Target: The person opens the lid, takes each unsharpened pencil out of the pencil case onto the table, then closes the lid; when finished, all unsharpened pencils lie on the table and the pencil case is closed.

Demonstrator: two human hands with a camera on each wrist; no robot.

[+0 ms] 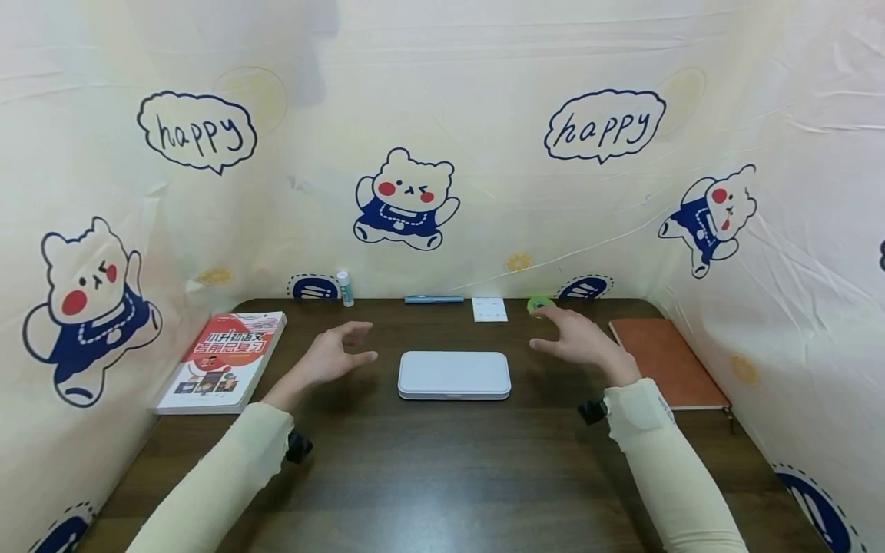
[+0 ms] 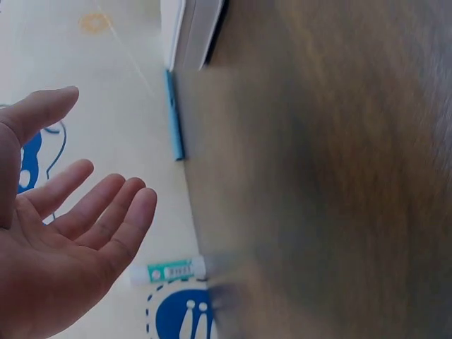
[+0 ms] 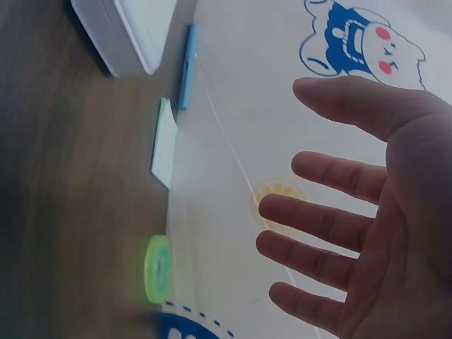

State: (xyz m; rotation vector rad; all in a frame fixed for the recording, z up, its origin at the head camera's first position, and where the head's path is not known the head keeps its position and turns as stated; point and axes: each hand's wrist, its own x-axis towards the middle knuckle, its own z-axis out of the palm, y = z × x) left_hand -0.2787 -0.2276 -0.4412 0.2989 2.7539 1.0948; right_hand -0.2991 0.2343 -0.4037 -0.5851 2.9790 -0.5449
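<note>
White rectangular case (image 1: pixel 454 374) lying flat and closed at the middle of the dark wooden tabletop (image 1: pixel 442 468), between both hands and touched by neither. Left hand (image 1: pixel 336 355) hovering just left of the case, fingers spread and relaxed, palm turned inward, holding nothing. Right hand (image 1: pixel 579 339) hovering to the right of the case, fingers likewise apart and straight, empty. Nothing lying between either hand and the case.

Along the back edge, against the curtain: a small glue stick (image 1: pixel 344 288) with a green label standing upright, a blue pen (image 1: pixel 433 299) lying flat, a white card (image 1: pixel 489 309) with faint dots, and a green tape roll (image 1: pixel 538 305) just beyond the right fingertips. At far left, a red-and-white book (image 1: pixel 224 359) with Chinese characters on its cover, too small to read surely. At far right, a plain orange-brown notebook (image 1: pixel 666 362).

Cream curtain (image 1: pixel 484 115) around three sides, printed with cartoon bears in blue and speech bubbles reading "happy".
</note>
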